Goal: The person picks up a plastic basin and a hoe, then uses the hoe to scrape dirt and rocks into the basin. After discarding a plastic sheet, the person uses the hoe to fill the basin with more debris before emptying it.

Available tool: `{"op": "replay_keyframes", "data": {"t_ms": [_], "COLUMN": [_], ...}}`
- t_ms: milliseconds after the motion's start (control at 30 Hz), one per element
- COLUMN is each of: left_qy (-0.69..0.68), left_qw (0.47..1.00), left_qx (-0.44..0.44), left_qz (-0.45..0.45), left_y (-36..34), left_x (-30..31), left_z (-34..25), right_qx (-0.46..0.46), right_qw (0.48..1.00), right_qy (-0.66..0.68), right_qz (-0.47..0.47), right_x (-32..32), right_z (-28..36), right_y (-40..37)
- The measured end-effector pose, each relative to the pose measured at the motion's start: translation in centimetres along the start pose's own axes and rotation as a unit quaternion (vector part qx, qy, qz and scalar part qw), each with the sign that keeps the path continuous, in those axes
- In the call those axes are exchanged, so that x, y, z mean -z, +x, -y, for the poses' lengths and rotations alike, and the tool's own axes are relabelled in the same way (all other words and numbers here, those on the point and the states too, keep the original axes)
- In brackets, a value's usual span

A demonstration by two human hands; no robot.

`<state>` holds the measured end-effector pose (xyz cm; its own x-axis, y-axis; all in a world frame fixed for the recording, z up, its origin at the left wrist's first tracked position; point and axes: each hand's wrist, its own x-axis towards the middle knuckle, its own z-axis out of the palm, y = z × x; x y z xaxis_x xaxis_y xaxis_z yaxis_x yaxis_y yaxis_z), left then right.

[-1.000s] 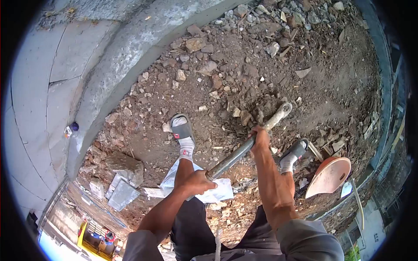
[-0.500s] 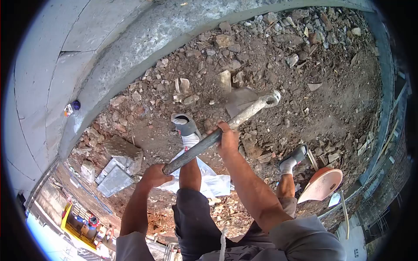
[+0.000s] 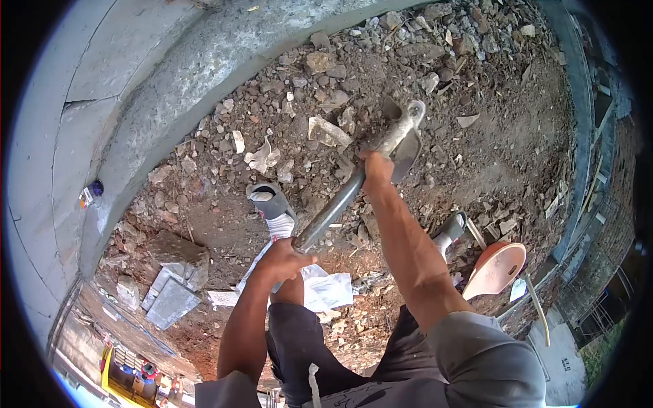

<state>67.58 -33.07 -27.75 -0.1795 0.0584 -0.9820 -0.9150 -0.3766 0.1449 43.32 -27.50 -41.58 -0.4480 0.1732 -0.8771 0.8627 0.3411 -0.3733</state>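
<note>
Left fingers (image 3: 297, 260): curled round hoe handle (image 3: 330, 210) | right fingers (image 3: 373, 163): likewise

Dark grey tool handle (image 3: 332, 208), whitish toward its end — salmon basin (image 3: 500, 266), white sheet (image 3: 329, 292).

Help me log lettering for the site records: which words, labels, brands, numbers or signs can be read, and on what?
No text can be read.
Dark marks on the pale surface at lower right: too small.
Orange-and-white item at far left: any print too small.
Red mark on the sock: blurred.
Marks on the shirt: unclear.
Long-handled tool: no lettering visible.
</note>
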Motion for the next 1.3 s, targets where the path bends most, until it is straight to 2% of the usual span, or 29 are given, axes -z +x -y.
{"op": "replay_keyframes", "data": {"t_ms": [33, 67, 100, 133, 200, 267, 333, 367, 400, 467, 500, 533, 567, 600, 667, 767, 800, 833, 867, 900, 967, 1000, 1033, 1067, 1133, 1200, 1233, 1300], "left_qy": [-0.002, -0.005, 0.001, 0.007, 0.088, 0.106, 0.105, 0.143, 0.178, 0.153, 0.104, 0.064, -0.013, -0.057, -0.072, -0.165, -0.205, -0.242, -0.298, -0.348, -0.403, -0.37, -0.348, -0.332, -0.327, -0.238, -0.209, -0.15], "left_qw": [1.0, 0.999, 0.998, 0.996, 0.991, 0.99, 0.99, 0.988, 0.983, 0.986, 0.985, 0.976, 0.964, 0.954, 0.943, 0.938, 0.934, 0.93, 0.922, 0.912, 0.899, 0.921, 0.931, 0.939, 0.939, 0.959, 0.969, 0.977], "left_qx": [0.001, -0.001, 0.02, 0.048, 0.044, 0.012, -0.037, -0.032, -0.029, -0.04, -0.066, -0.06, -0.063, -0.085, -0.113, -0.105, -0.084, -0.059, -0.023, -0.004, 0.055, 0.048, 0.065, 0.076, 0.103, 0.152, 0.133, 0.149], "left_qz": [-0.022, -0.041, -0.062, -0.079, -0.092, -0.097, -0.084, -0.056, -0.03, 0.061, 0.119, 0.198, 0.257, 0.282, 0.304, 0.285, 0.279, 0.271, 0.245, 0.219, 0.16, 0.115, 0.087, 0.056, -0.009, -0.031, 0.002, 0.009], "left_y": [-1.9, -3.6, -5.3, -7.0, -9.0, -9.5, -9.0, -7.6, -5.6, 0.6, 4.4, 6.1, 7.6, 9.8, 13.3, 15.9, 15.0, 14.0, 12.7, 11.6, 8.5, 6.8, 5.0, 3.6, 0.6, -1.7, -2.3, -3.4], "left_x": [1.0, 1.6, 2.1, 2.2, 2.6, 1.0, -0.6, -2.0, -3.6, -8.0, -11.1, -14.2, -17.6, -21.3, -26.9, -31.0, -31.0, -30.8, -30.8, -30.4, -29.2, -28.4, -27.3, -26.9, -27.5, -28.7, -29.6, -31.4], "left_z": [1.6, 3.0, 3.9, 5.2, 8.5, 10.0, 8.7, 7.1, 5.4, 3.9, 3.2, 0.0, -2.5, -3.5, -6.1, -7.2, -7.2, -6.7, -4.2, -1.4, 4.0, 6.0, 8.0, 9.8, 13.9, 16.6, 18.3, 18.6], "right_qx": [0.0, -0.008, -0.008, -0.041, -0.078, -0.102, -0.102, -0.084, -0.061, 0.019, 0.059, 0.121, 0.148, 0.144, 0.154, 0.129, 0.137, 0.143, 0.157, 0.152, 0.092, 0.107, 0.072, 0.088, 0.054, 0.057, 0.034, -0.008], "right_qw": [0.999, 0.998, 0.996, 0.989, 0.972, 0.969, 0.972, 0.976, 0.983, 0.993, 0.997, 0.99, 0.982, 0.98, 0.963, 0.96, 0.937, 0.926, 0.905, 0.892, 0.896, 0.903, 0.92, 0.921, 0.923, 0.923, 0.936, 0.949], "right_qy": [-0.013, 0.009, -0.001, 0.046, 0.05, 0.09, 0.117, 0.12, 0.12, 0.108, 0.048, 0.005, -0.035, -0.043, -0.155, -0.166, -0.264, -0.307, -0.37, -0.406, -0.433, -0.416, -0.384, -0.377, -0.372, -0.365, -0.327, -0.288], "right_qz": [0.04, 0.055, 0.089, 0.132, 0.215, 0.205, 0.178, 0.158, 0.127, 0.046, 0.015, -0.071, -0.116, -0.132, -0.159, -0.185, -0.183, -0.165, -0.141, -0.128, -0.032, -0.007, 0.022, 0.034, 0.08, 0.112, 0.126, 0.126], "right_x": [-1.3, -2.2, -2.8, -2.5, -0.8, 1.7, 4.6, 7.0, 9.7, 15.4, 18.8, 21.4, 24.3, 26.6, 31.5, 29.2, 28.1, 26.1, 24.6, 21.9, 18.5, 17.5, 17.0, 16.6, 16.7, 18.5, 19.7, 22.5], "right_z": [-2.7, -3.1, -5.5, -5.6, -6.8, -6.8, -6.0, -5.1, -4.8, -0.9, 0.8, 2.7, 4.4, 6.3, 7.9, 8.2, 7.5, 6.5, 3.2, 1.0, -3.2, -5.4, -6.1, -9.5, -15.2, -16.1, -17.5, -18.2], "right_y": [-0.3, -4.1, -4.7, -7.7, -10.7, -11.9, -11.4, -10.2, -7.8, -4.2, -1.3, 1.0, 4.1, 6.6, 15.0, 17.6, 18.0, 16.4, 16.5, 13.2, 8.2, 6.0, 3.1, 2.1, -0.4, -4.7, -5.4, -6.4]}}
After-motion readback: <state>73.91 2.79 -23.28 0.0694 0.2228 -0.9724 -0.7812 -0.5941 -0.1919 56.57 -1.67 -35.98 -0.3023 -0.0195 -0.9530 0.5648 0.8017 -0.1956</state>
